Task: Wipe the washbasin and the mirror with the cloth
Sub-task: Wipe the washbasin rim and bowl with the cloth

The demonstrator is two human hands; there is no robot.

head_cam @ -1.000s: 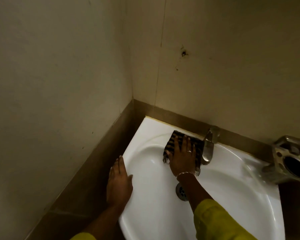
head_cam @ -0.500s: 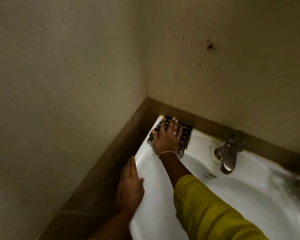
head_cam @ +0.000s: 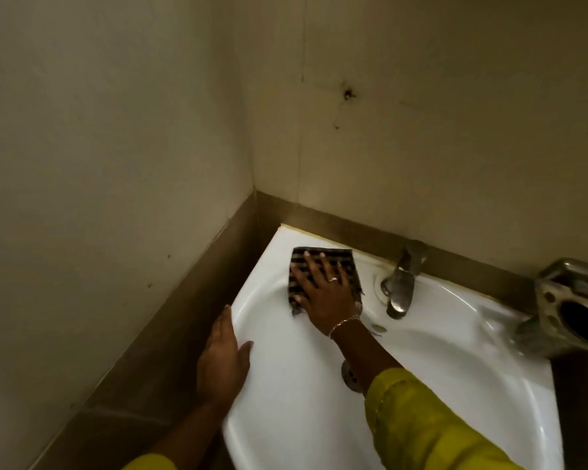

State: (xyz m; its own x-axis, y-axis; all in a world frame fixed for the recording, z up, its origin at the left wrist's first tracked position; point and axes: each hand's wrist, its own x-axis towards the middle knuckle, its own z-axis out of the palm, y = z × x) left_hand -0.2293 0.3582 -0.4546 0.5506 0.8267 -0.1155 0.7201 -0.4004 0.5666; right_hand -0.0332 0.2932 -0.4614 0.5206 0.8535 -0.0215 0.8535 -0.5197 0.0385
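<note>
The right hand [head_cam: 323,293], fingers spread flat, presses the cloth [head_cam: 333,252] on the washbasin [head_cam: 286,239] rim at eleven o'clock, beside the tap [head_cam: 399,286], for wiping pressure. The left hand [head_cam: 223,361] rests flat at nine o'clock, likely bracing.

Glossy white ceramic washbasin [head_cam: 455,385], woven checked cloth [head_cam: 319,262] — dull metal tap [head_cam: 399,286]

Right hand [head_cam: 323,293] flat on checked cloth [head_cam: 319,262] at washbasin [head_cam: 455,368] rim; left hand [head_cam: 223,361] on its edge.
</note>
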